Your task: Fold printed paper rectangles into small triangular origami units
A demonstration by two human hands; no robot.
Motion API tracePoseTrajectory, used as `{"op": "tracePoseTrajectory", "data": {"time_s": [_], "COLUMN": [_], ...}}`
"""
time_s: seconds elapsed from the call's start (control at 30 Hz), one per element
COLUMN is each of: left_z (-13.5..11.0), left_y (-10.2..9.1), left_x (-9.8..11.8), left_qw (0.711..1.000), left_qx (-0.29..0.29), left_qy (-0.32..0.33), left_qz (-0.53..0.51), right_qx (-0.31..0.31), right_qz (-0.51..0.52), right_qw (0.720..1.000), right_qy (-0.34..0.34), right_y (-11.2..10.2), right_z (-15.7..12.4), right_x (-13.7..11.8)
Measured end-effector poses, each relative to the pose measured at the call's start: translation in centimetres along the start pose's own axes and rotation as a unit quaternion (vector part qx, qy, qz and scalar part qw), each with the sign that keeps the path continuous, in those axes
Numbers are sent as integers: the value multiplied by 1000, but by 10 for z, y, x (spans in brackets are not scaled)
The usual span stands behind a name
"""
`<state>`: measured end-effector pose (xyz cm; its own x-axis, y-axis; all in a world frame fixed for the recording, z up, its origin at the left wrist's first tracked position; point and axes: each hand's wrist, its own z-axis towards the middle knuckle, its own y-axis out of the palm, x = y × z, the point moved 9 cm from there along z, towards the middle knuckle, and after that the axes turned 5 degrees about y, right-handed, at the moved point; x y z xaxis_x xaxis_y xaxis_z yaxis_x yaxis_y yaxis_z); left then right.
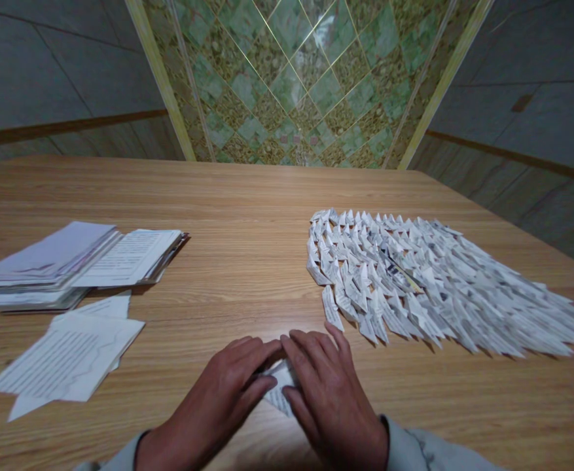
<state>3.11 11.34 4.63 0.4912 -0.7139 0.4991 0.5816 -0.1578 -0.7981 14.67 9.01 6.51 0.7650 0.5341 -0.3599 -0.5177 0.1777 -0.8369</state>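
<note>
My left hand (228, 392) and my right hand (323, 392) meet near the front edge of a wooden table (247, 222). Both press with closed fingers on a small folded piece of printed paper (281, 392), which shows only between them. Just beyond my right hand lies a wide spread of several small folded paper pieces (424, 281), laid in overlapping rows.
At the left sit stacks of printed sheets (80, 261), and in front of them a few loose cut sheets (71, 356). Behind the table rise a grey wall and a panel of green patterned tile (306, 85).
</note>
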Motion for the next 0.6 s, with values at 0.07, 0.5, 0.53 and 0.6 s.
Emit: {"op": "tracePoseTrajectory", "data": {"time_s": [0.07, 0.5, 0.53, 0.6], "left_z": [6, 7, 8, 9], "left_y": [-11, -25, -21, -13], "left_x": [14, 54, 51, 43], "left_qw": [998, 972, 974, 977], "left_qx": [38, 84, 79, 65], "left_qy": [49, 185, 173, 148], "left_qz": [26, 120, 127, 142], "right_qx": [0, 108, 102, 92], "right_qz": [19, 47, 40, 26], "right_qw": [1000, 992, 993, 994], "right_qy": [6, -38, -39, -44], "right_y": [-1, -28, -25, -19], "right_z": [1, 7, 8, 9], "right_x": [2, 0, 1, 2]}}
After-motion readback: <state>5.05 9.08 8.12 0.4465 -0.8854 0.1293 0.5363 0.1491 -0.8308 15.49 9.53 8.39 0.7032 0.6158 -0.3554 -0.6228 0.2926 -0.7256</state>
